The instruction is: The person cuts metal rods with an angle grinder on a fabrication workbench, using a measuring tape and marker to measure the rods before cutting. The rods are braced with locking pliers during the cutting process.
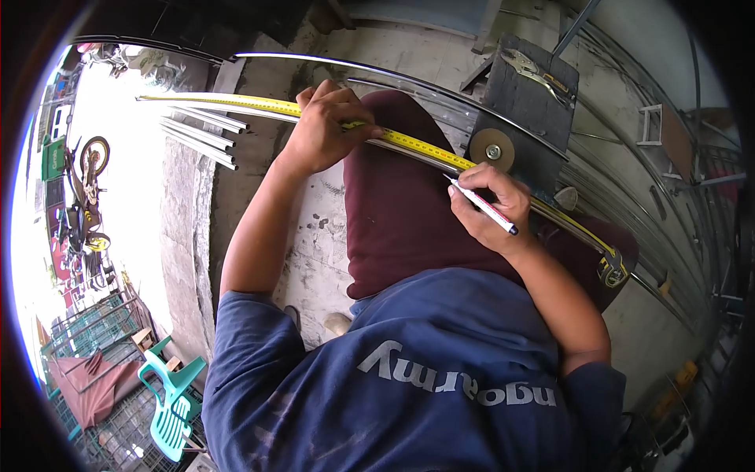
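A yellow tape measure blade [421,147] is stretched along a thin metal bar that lies across the thighs. Its case [613,269] rests near the right knee. My left hand [332,126] is closed around the blade and bar, left of the middle. In my right hand [494,206] is a white marker [489,208] with a dark end, its tip pointing up and left, close to the lower edge of the bar. The fingers of my right hand are bent around the marker, just below the blade.
Beyond the bar stands a dark board [531,102] with locking pliers [535,72] on it and a round disc [492,150] at its near edge. White tubes [200,141] lie at the left. Long metal bars run along the right. A green chair [169,409] is at the lower left.
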Demonstrator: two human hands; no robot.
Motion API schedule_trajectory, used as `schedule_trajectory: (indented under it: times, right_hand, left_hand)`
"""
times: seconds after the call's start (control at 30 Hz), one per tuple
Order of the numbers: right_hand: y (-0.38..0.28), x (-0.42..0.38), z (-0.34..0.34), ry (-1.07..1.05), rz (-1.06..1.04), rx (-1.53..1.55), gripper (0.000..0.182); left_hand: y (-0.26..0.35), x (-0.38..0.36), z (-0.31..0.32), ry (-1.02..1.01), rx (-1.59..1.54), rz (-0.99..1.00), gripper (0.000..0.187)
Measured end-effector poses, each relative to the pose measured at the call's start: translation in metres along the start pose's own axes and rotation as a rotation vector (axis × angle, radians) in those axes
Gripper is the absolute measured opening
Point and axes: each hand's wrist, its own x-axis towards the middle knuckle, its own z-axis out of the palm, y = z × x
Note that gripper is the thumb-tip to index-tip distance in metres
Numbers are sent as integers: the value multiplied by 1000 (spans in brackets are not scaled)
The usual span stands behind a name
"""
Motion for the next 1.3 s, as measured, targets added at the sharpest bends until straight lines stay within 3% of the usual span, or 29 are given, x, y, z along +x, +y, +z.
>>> schedule_trajectory:
  times: [0.7,1.3]
  right_hand:
    - [3,-3,-1,-20,2,-8,27]
    - [5,-50,-58,119,-6,-107,26]
  left_hand:
    - [3,-2,-4,12,-9,-4,19]
    - [9,3,-2,-15,42,-25,16]
